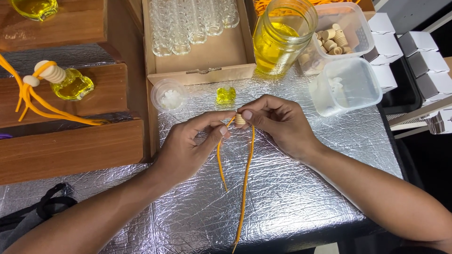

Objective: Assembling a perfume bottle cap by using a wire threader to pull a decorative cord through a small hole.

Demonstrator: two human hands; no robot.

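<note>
My right hand [278, 123] fingers pinch a small, light wooden bead [240, 119]; my left hand [188, 148] fingers grip the limp orange cord [246, 178] near its tip.

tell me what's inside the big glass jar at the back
The glass jar holds clear yellow liquid, filling roughly its lower two thirds. The mouth is open, with no lid on it. Whether anything lies at the bottom cannot be seen through the liquid.

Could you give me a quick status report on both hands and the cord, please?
Left hand pinching orange cord. Right hand holding wooden cap on the cord. Small yellow bottle just beyond, apart from both.
</note>
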